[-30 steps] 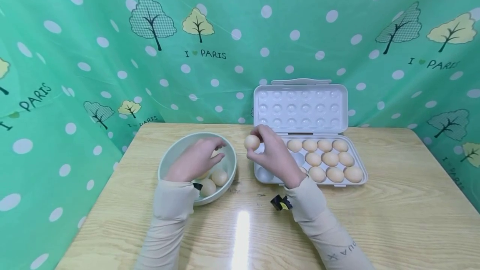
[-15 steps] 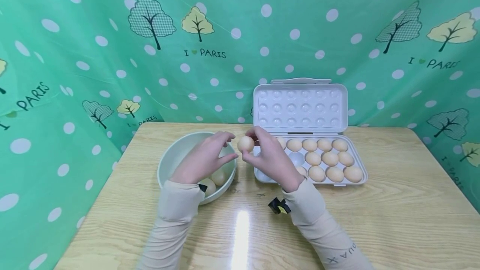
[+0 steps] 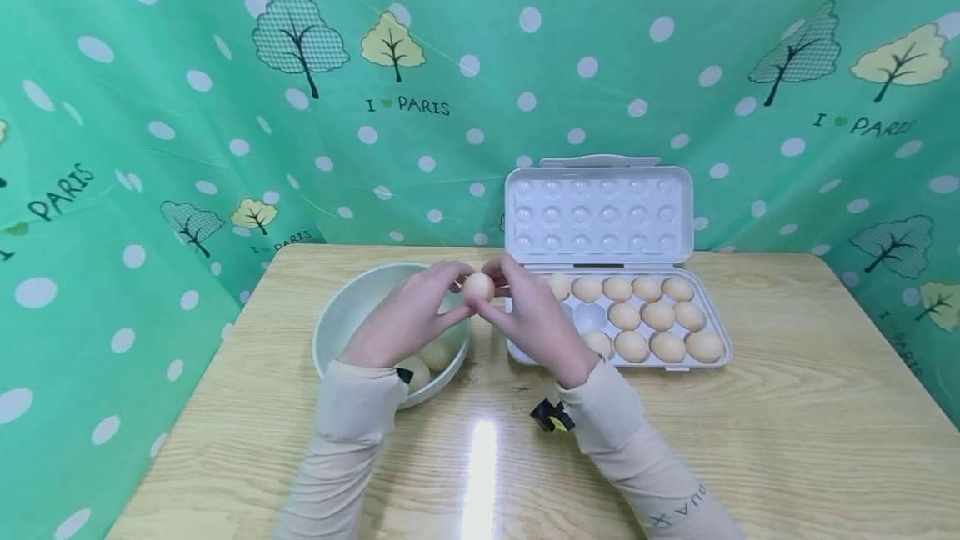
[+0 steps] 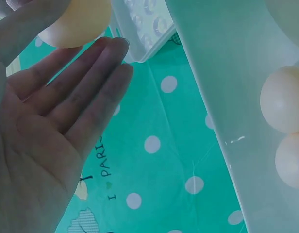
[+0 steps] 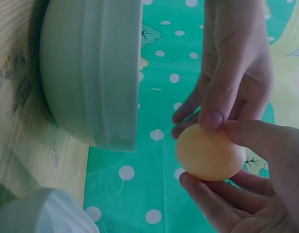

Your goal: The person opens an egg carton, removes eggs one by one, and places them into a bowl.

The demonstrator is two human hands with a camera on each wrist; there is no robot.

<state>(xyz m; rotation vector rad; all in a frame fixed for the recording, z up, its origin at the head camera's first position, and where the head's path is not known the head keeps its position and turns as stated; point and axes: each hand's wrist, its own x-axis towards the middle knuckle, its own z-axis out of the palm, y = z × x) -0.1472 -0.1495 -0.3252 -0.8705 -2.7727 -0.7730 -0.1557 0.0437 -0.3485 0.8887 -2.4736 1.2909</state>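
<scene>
One light brown egg (image 3: 478,288) is between my two hands, just above the right rim of a pale green bowl (image 3: 324,315). My right hand (image 3: 538,319) pinches it between thumb and fingers. In the right wrist view my left hand (image 5: 239,63) has its thumb on the egg's top, with fingers behind it. The left wrist view shows the left fingers (image 4: 86,92) reaching out long beneath the egg. More eggs (image 4: 288,99) lie inside the bowl, partly hidden by my left arm in the head view.
Behind and right stands a white egg carton (image 3: 722,340) with its lid (image 3: 600,219) raised. Several eggs (image 3: 658,316) fill most of its cups; a bare cup (image 3: 589,317) shows left of centre. A green dotted cloth (image 3: 480,90) hangs behind the wooden table (image 3: 795,407).
My right hand has carried the egg left from the carton's side. My left hand has come up out of the bowl to the right and now meets the egg.
</scene>
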